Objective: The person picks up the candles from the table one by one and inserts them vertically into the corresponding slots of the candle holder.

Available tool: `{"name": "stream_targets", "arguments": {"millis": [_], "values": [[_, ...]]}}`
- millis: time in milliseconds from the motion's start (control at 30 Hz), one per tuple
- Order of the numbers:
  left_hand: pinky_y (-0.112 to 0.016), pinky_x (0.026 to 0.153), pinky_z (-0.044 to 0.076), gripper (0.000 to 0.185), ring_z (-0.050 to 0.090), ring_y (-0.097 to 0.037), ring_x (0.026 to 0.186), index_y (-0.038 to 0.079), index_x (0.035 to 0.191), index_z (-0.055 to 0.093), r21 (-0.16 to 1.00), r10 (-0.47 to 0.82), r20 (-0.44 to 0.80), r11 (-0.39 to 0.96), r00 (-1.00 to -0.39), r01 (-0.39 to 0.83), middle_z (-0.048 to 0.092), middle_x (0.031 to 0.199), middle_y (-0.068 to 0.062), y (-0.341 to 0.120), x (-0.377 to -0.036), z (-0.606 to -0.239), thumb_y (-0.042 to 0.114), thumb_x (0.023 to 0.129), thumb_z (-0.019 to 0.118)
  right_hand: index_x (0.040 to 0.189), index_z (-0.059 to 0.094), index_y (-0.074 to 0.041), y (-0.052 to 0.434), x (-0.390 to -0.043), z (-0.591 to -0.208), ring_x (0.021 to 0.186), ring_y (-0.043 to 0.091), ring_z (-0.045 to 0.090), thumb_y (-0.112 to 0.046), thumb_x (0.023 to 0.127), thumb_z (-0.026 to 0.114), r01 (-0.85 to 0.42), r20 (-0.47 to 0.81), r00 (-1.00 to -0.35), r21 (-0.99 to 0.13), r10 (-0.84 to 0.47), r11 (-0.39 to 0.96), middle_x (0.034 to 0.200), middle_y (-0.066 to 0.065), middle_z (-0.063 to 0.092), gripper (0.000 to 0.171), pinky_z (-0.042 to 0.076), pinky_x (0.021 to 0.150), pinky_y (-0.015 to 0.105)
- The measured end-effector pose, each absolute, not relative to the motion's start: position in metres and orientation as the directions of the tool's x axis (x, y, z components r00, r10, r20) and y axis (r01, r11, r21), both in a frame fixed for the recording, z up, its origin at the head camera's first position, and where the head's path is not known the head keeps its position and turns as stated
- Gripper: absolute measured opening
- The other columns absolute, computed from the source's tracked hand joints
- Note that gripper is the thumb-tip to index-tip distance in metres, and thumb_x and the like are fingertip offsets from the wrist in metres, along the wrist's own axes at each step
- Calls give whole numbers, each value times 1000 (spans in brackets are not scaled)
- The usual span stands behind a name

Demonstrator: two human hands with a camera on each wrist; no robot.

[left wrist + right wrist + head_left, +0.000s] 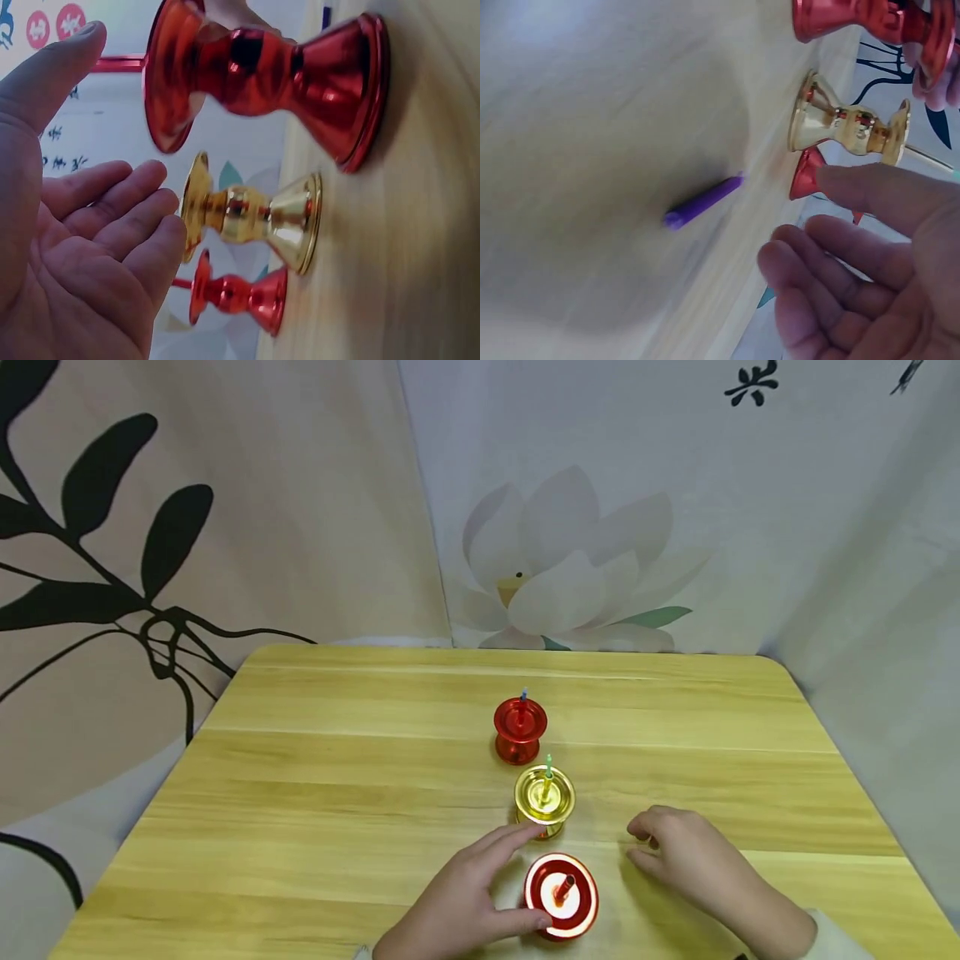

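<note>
Nearest the person stands a red metal candle holder [561,922] with a short upright red tube in its dish and no candle in it. My left hand [468,889] is spread beside it, thumb overlapping its rim in the head view. Behind it is a gold candle holder [545,795] bearing a thin green candle [549,764]; my left fingertips come close to its base. To the right, my right hand [686,852] hovers with loosely curled fingers and nothing in them. A purple candle [703,204] lies on the table near that hand, hidden in the head view.
Farther back is another red candle holder [519,722] with a blue candle [523,694]. All three holders stand in a row on the wooden table [300,793]. Printed curtains [322,510] hang behind and beside the table.
</note>
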State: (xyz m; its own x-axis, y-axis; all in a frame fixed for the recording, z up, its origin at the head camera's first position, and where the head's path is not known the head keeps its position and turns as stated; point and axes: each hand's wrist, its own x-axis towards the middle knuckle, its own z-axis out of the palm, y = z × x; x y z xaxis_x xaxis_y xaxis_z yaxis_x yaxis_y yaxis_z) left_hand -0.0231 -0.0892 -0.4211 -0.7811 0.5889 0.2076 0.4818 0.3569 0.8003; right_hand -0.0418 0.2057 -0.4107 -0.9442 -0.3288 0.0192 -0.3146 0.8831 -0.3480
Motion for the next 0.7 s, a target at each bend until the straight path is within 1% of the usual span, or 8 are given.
{"name": "stream_targets", "arguments": {"millis": [33, 67, 133, 233, 300, 400, 500, 700], "values": [[-37, 110, 43, 78, 50, -14, 134, 26, 151, 44, 795, 596, 205, 361, -776, 487, 50, 147, 9, -88, -23, -422, 42, 85, 81, 82, 71, -17, 207, -41, -412, 69, 5, 56, -19, 80, 83, -310, 6, -945, -339, -328, 888, 79, -10, 63, 13, 52, 62, 28], [-37, 110, 43, 79, 50, -14, 134, 25, 152, 44, 792, 602, 198, 367, -774, 488, 50, 147, 9, -86, -22, -422, 43, 84, 81, 76, 67, -18, 208, -41, -414, 65, 4, 52, -19, 81, 83, -307, -5, -945, -328, -327, 893, 75, -11, 59, 17, 48, 58, 27], [-37, 110, 43, 80, 49, -14, 134, 23, 151, 44, 782, 610, 182, 385, -771, 490, 50, 148, 8, -83, -21, -424, 44, 84, 81, 65, 57, -20, 210, -40, -417, 60, 3, 42, -21, 82, 82, -311, -11, -944, -302, -330, 901, 66, -12, 49, 31, 40, 53, 25], [-37, 107, 46, 82, 51, -14, 132, 20, 151, 45, 759, 620, 162, 419, -768, 498, 49, 148, 7, -79, -19, -426, 46, 83, 81, 58, 42, -22, 212, -37, -419, 55, 4, 31, -22, 83, 81, -299, -27, -948, -266, -317, 916, 60, -10, 36, 46, 29, 49, 23], [-35, 105, 47, 84, 52, -13, 131, 18, 151, 45, 750, 630, 159, 424, -761, 508, 50, 147, 6, -76, -19, -429, 45, 82, 82, 57, 41, -23, 213, -36, -421, 53, 4, 30, -23, 84, 80, -282, -49, -952, -248, -302, 927, 58, -10, 35, 47, 28, 47, 23], [-33, 104, 47, 85, 53, -11, 129, 18, 152, 43, 747, 641, 163, 417, -750, 518, 50, 146, 6, -73, -19, -433, 44, 81, 84, 57, 44, -23, 213, -34, -424, 52, 6, 33, -24, 85, 78, -253, -94, -955, -227, -280, 940, 57, -10, 38, 44, 30, 46, 24], [-31, 104, 47, 86, 53, -11, 128, 17, 152, 43, 747, 645, 167, 411, -745, 523, 51, 146, 6, -71, -18, -435, 45, 81, 83, 58, 47, -23, 213, -35, -427, 52, 7, 36, -21, 85, 77, -237, -123, -956, -222, -268, 946, 58, -10, 40, 40, 31, 46, 26], [-29, 102, 49, 83, 54, -11, 127, 15, 149, 46, 752, 652, 179, 392, -737, 530, 52, 144, 5, -68, -18, -438, 44, 81, 83, 60, 51, -24, 214, -36, -431, 54, 7, 39, -15, 80, 76, -209, -136, -960, -239, -246, 948, 60, -11, 45, 33, 34, 47, 26]]}}
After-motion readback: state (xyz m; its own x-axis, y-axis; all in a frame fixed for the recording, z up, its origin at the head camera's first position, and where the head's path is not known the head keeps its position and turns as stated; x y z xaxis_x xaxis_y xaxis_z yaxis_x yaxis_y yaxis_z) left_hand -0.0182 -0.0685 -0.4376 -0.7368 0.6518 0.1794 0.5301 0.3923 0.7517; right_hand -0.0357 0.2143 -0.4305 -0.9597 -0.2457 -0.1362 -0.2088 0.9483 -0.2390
